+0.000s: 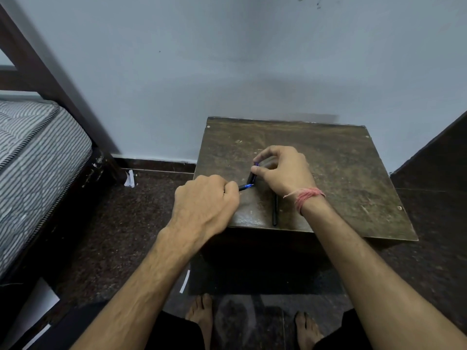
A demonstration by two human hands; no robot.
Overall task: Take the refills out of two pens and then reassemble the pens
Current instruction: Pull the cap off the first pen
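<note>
My left hand is closed around one part of a dark pen, and a short blue-banded end sticks out to the right of the fist. Thumb and fingers of my right hand pinch another dark pen part with a blue tip, held nearly upright over the table. The two parts meet at an angle between my hands. A second black pen lies flat on the worn wooden table, pointing toward the front edge, partly under my right wrist.
The small table stands against a pale wall. A bed with a striped mattress is to the left, a dark panel to the right. Bare feet rest on the dark floor below. A red thread band circles my right wrist.
</note>
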